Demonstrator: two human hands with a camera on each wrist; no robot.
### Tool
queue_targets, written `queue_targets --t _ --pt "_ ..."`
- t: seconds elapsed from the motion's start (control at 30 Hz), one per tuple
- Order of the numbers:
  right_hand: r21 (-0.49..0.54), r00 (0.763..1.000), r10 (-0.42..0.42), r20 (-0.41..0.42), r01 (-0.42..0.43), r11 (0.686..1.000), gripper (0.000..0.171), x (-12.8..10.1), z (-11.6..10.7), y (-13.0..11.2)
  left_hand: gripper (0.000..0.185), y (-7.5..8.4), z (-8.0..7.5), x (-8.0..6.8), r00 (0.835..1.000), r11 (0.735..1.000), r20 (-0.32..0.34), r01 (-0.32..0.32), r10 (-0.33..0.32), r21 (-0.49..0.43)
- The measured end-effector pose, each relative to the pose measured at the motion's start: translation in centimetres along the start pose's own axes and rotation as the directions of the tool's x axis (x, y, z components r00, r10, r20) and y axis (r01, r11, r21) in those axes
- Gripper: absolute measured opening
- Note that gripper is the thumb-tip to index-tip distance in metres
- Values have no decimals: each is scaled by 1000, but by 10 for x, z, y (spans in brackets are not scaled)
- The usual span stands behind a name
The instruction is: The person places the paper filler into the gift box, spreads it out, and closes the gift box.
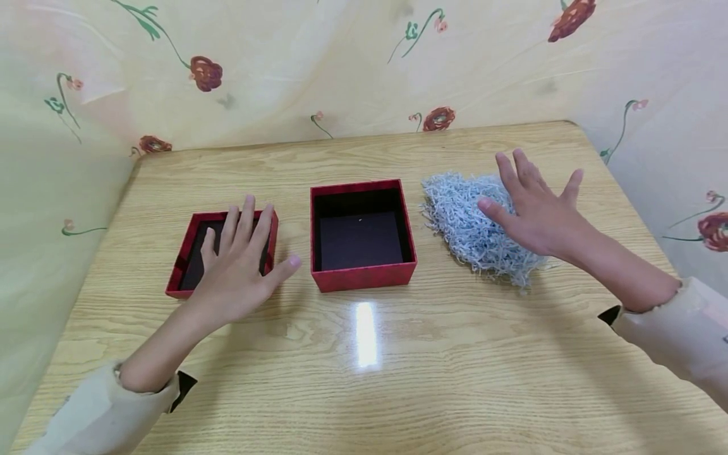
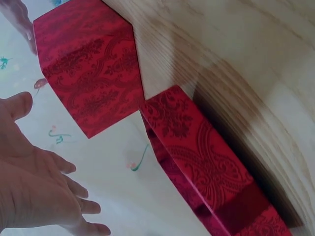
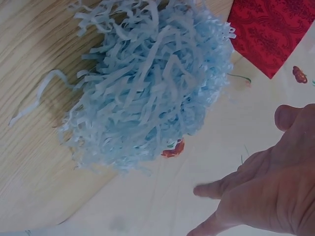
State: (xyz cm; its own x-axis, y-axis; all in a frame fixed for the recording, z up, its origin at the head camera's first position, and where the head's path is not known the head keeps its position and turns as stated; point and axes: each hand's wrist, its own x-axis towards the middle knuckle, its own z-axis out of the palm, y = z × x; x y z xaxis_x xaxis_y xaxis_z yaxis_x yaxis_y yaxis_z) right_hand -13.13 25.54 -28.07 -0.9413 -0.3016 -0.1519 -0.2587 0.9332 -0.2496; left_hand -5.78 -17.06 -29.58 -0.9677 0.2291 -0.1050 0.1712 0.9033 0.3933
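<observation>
Fingers spread, my left hand (image 1: 236, 281) hovers over the near right part of a shallow red box lid (image 1: 275, 243), which lies with its dark inside facing up. In the left wrist view the lid's patterned red side (image 2: 206, 162) shows apart from the hand (image 2: 39, 187). My right hand (image 1: 537, 215), also spread, is above the right side of a heap of pale blue shredded paper (image 1: 472, 234). The right wrist view shows that paper (image 3: 152, 83) with the hand (image 3: 270, 182) apart from it. Neither hand holds anything. Between them stands a deeper red box (image 1: 364, 277), its dark interior visible from above.
Everything rests on a light wood-grain table (image 1: 443, 379). A pale floral cloth (image 1: 352, 69) hangs behind it and at both sides. A bright light reflection lies on the tabletop in front of the deeper box.
</observation>
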Motion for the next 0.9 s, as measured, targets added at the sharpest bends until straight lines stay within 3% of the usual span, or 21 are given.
queue_targets --t 0.23,0.47,0.9 --pt "-49 999 34 3 -34 998 80 2 -1 5 90 5 5 1 999 998 -25 -32 30 -53" --pt "-11 999 35 30 -34 999 84 3 0 10 91 10 13 2 997 988 -46 -60 54 -141" --pt "-21 997 52 55 -51 998 98 7 2 24 95 16 21 6 989 974 -124 -101 77 -201"
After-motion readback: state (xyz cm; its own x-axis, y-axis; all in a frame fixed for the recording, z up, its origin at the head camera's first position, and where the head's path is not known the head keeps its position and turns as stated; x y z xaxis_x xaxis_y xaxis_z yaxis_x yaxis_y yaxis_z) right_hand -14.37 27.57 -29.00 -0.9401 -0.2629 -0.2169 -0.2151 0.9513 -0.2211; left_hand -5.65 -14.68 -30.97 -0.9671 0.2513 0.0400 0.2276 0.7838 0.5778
